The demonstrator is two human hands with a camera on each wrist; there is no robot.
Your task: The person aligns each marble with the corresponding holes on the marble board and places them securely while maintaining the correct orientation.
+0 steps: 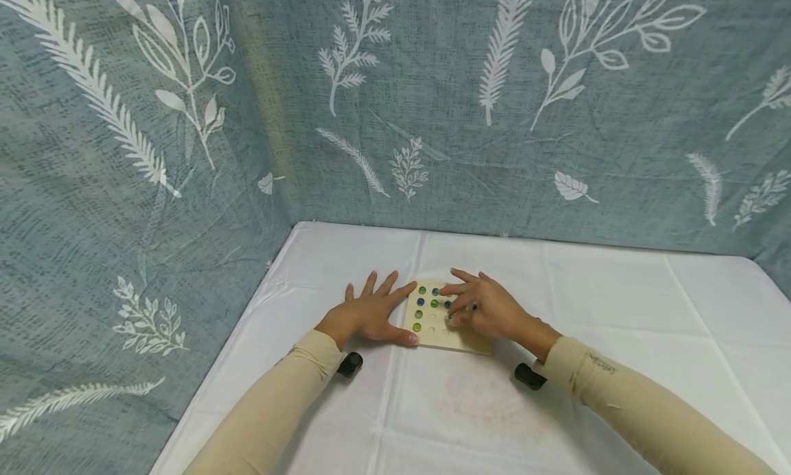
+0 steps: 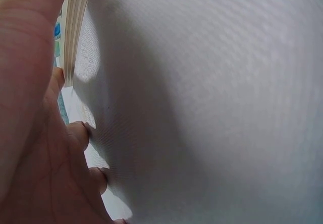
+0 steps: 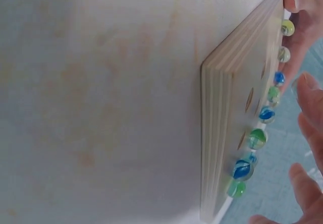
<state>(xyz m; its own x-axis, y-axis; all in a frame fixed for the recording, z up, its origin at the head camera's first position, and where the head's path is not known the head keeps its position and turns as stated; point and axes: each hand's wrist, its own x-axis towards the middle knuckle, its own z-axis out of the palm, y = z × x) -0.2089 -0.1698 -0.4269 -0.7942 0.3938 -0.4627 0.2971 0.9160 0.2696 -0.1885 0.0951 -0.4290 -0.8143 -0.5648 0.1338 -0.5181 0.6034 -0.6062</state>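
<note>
A square wooden board (image 1: 457,342) with rows of round holes lies on the table. Green, blue and yellowish glass marbles (image 1: 418,314) sit in its left column and far rows; in the right wrist view several marbles (image 3: 258,138) stand proud of the surface. My left hand (image 1: 371,316) is spread flat at the left side, thumb and index finger against the board's edge (image 2: 75,32). Over the right part of the board, my right hand (image 1: 491,311) pinches a clear marble (image 1: 450,319) between thumb and index finger, its other fingers extended. That hand hides the far right holes.
A white cloth (image 1: 482,406) with creases and a faint stain covers the table. Blue-grey curtains (image 1: 451,173) with white leaf patterns stand at the back and left. A dark wrist camera (image 1: 351,364) is below the left wrist, another (image 1: 529,377) below the right.
</note>
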